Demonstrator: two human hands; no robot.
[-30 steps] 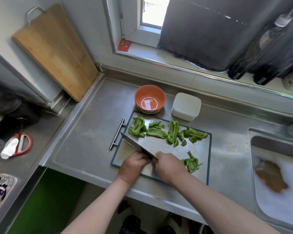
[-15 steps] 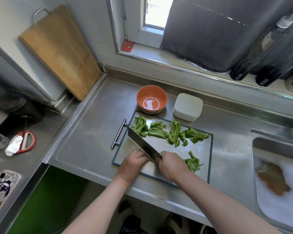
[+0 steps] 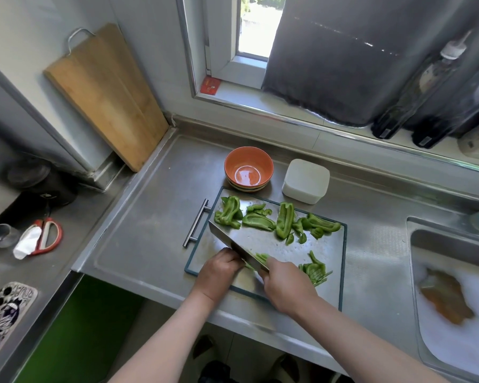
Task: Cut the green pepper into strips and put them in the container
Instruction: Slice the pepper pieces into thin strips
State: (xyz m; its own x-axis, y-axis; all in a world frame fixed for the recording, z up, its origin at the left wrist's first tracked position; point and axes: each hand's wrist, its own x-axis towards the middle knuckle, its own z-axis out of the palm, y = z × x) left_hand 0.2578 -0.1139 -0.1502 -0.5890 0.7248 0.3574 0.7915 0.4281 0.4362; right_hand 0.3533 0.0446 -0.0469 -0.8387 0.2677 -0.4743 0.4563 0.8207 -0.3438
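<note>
A steel cutting board [image 3: 327,244] with a dark rim lies on the counter. Several green pepper pieces [image 3: 284,223] sit along its far edge. A small heap of cut strips [image 3: 314,268] lies at its right. My right hand [image 3: 286,286] grips the handle of a cleaver [image 3: 234,243], whose blade points to the far left. My left hand [image 3: 219,273], fingers curled, holds down a pepper piece [image 3: 260,257] beside the blade; most of that piece is hidden. An empty orange bowl [image 3: 248,168] stands just beyond the board.
A white lidded box [image 3: 306,180] stands right of the bowl. A sink [image 3: 454,299] with foamy water is at the right. A wooden board [image 3: 105,92] leans on the left wall. Scissors [image 3: 43,236], a small glass [image 3: 0,234] and a phone [image 3: 3,313] lie on the left counter.
The cleaver has kept chopping beside my left hand, and cut green strips now show at the blade. The pepper pieces at the far edge have not moved.
</note>
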